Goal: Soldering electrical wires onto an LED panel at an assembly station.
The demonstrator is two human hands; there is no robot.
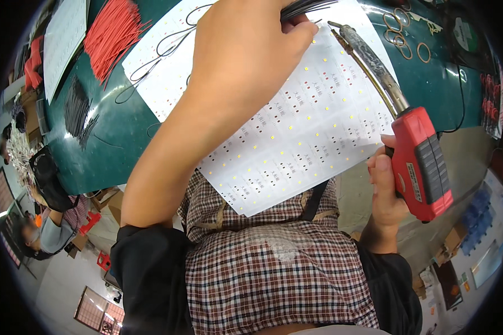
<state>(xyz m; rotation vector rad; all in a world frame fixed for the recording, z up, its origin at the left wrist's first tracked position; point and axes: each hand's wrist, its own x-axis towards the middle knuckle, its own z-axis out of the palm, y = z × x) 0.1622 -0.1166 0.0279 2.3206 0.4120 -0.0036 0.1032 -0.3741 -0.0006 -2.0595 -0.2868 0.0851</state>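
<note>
My left hand [251, 47] reaches over a white circuit-board sheet [313, 134], which is dotted with rows of small yellow LEDs and dark pads. Its fingers are closed round a bundle of thin black wires [310, 6] at the top edge. My right hand [387, 190] grips a red and black soldering gun [416, 156] at the sheet's right side. The gun's metal barrel and thin brass-coloured tube point up and left, toward the wire bundle. The tip is close to the left hand's fingertips. My left hand's far fingers are partly hidden.
Red wires [113, 36] and short black wires [78, 109] lie in piles on the green table [109, 162] at left. Rings of solder wire [398, 39] lie at far right. Loose black wire [156, 56] loops over the sheet. Another person [50, 231] sits at left.
</note>
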